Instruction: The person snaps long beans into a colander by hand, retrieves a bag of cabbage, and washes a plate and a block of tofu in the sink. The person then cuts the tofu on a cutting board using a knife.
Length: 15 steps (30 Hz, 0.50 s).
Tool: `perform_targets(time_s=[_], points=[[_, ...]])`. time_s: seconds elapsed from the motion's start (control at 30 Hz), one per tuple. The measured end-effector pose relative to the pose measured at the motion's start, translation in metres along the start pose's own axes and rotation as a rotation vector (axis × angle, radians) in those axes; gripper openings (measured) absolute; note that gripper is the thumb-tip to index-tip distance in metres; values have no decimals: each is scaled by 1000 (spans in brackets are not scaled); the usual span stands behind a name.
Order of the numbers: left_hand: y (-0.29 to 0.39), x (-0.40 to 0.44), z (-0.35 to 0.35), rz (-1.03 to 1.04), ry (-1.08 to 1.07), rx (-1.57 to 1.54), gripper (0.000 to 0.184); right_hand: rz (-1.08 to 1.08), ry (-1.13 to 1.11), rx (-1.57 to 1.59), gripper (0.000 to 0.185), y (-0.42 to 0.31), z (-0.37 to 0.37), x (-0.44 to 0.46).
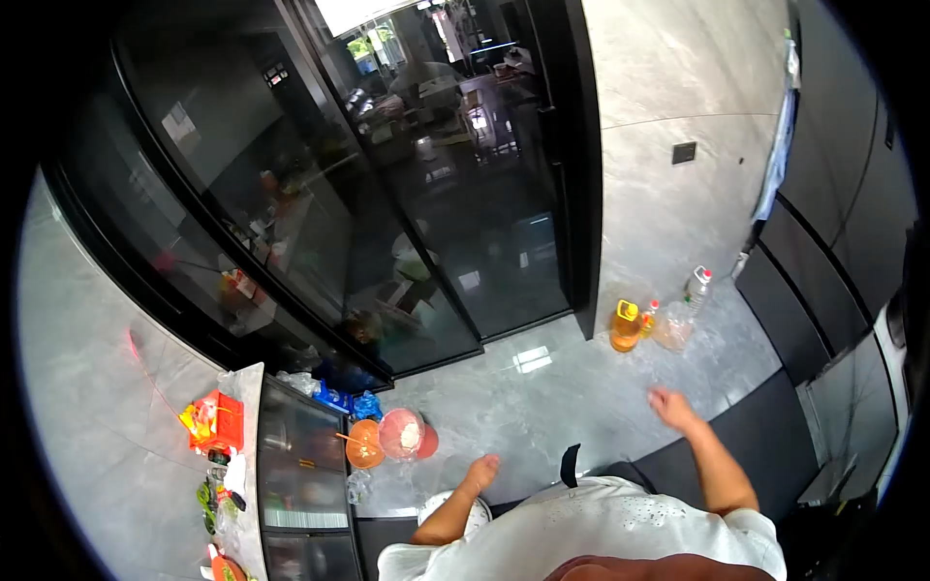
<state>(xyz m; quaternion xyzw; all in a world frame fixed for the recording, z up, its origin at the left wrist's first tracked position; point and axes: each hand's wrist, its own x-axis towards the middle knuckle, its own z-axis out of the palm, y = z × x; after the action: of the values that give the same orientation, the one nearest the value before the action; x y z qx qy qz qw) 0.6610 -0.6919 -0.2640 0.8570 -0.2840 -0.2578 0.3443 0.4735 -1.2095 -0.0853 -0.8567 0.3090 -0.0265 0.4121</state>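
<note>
My left hand (pixel 481 474) is held low in front of me, its fingers curled in and nothing showing in them. Nearest to it are a pink basin (pixel 401 433) with something whitish inside and an orange bowl (pixel 364 444) with a stick-like handle across it. Farther right, my right hand (pixel 670 408) reaches forward over the floor, also with curled fingers and nothing visible in its grip. Ahead of it, by the wall, stand an oil bottle with a yellow cap (pixel 626 326), a smaller red-capped bottle (pixel 650 318) and a clear plastic bag (pixel 673 327). Neither hand touches these things.
Dark glass sliding doors (pixel 455 194) stand ahead. A clear red-capped bottle (pixel 697 288) is by the right wall. At left, a low cabinet (pixel 302 455) carries a red basket (pixel 215 422) and several small items. Blue bags (pixel 366 406) lie beside it. A dark bench (pixel 765 455) runs at right.
</note>
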Motion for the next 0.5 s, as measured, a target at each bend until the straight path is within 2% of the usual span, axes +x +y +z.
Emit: perform_targets(time_s=[0.07, 0.1, 0.13, 0.17, 0.2, 0.27, 0.33, 0.37, 0.4, 0.43, 0.5], points=[[-1, 22, -15, -161, -180, 157, 40, -230, 162, 192, 41, -102, -47, 40], [-24, 20, -11, -164, -258, 309, 42, -360, 216, 330, 41, -127, -58, 89], [-39, 16, -10, -156, -339, 462, 45, -341, 221, 289, 43, -131, -68, 116], [-51, 8, -12, -200, -398, 475, 44, -371, 207, 408, 41, -170, -91, 140], [-67, -2, -7, -290, -409, 410, 44, -477, 169, 453, 38, -174, -88, 219], [-59, -10, -26, -441, -352, 315, 42, -550, 222, 400, 36, -222, -126, 268], [-48, -2, -34, -547, -236, 238, 40, -515, 277, 365, 34, -256, -147, 339], [-35, 5, -32, -586, -177, 198, 39, -660, 428, 378, 36, -273, -156, 374], [-29, 7, -25, -630, -133, 160, 39, -558, 533, 416, 36, -278, -151, 422], [-13, 27, -25, -640, -78, 119, 38, -577, 558, 392, 38, -282, -162, 440], [6, 56, -26, -637, -8, 54, 36, -468, 632, 494, 39, -299, -164, 480]])
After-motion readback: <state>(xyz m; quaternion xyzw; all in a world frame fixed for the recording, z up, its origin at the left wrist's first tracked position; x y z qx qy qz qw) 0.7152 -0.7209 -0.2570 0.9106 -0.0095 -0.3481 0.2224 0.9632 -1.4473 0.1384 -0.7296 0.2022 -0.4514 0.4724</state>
